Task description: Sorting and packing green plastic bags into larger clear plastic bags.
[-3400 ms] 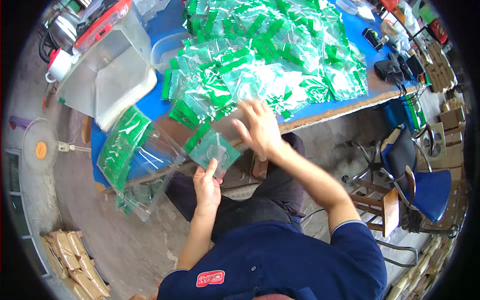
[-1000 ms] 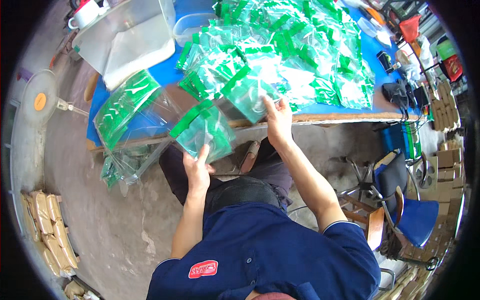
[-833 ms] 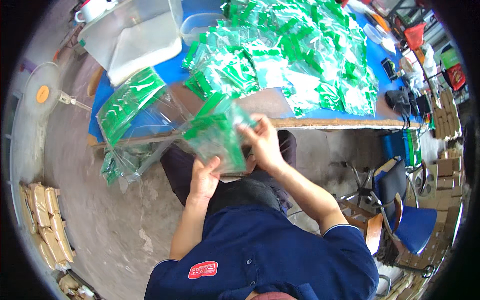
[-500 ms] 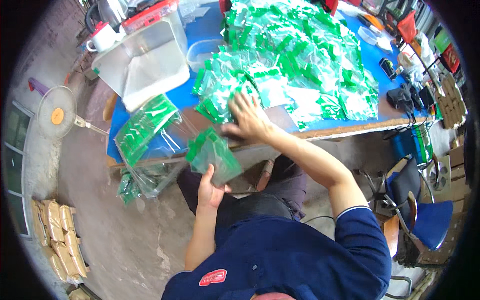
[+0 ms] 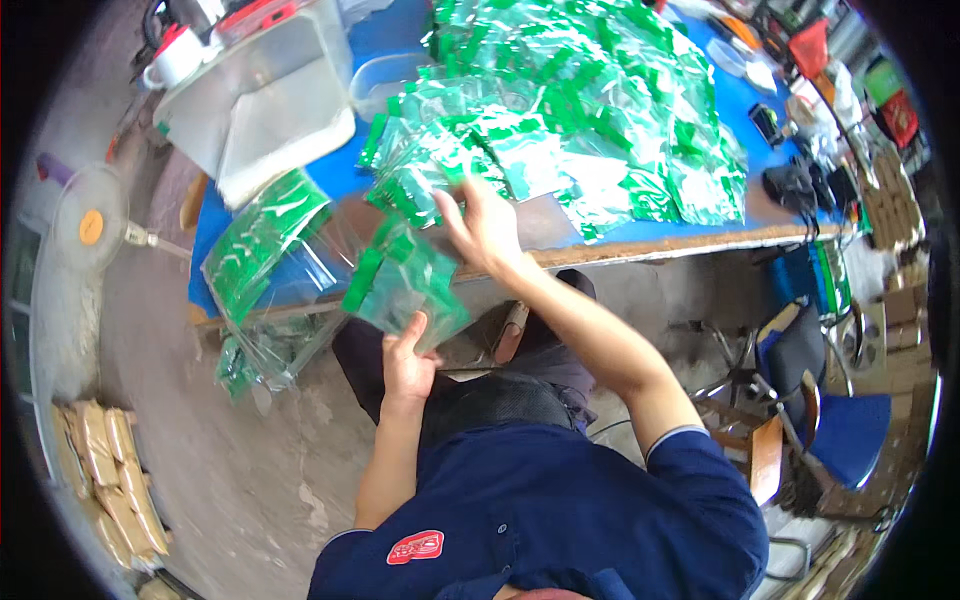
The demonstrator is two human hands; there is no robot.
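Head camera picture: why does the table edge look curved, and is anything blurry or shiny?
Head view: the fisheye lens bends the table edge and leaves a black rim; daylight glares off the clear green bags; the right hand is slightly motion-blurred, while the left hand looks sharper.

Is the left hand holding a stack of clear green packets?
Yes, the left hand grips a stack of clear green packets from below.

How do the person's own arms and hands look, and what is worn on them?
Both hands, the left hand and the right hand, are bare: no gloves, and no rings or watch can be seen. The forearms are uncovered too. The person wears a dark blue short-sleeved shirt; its right sleeve has a thin pale edge, and a red patch sits on the left side.
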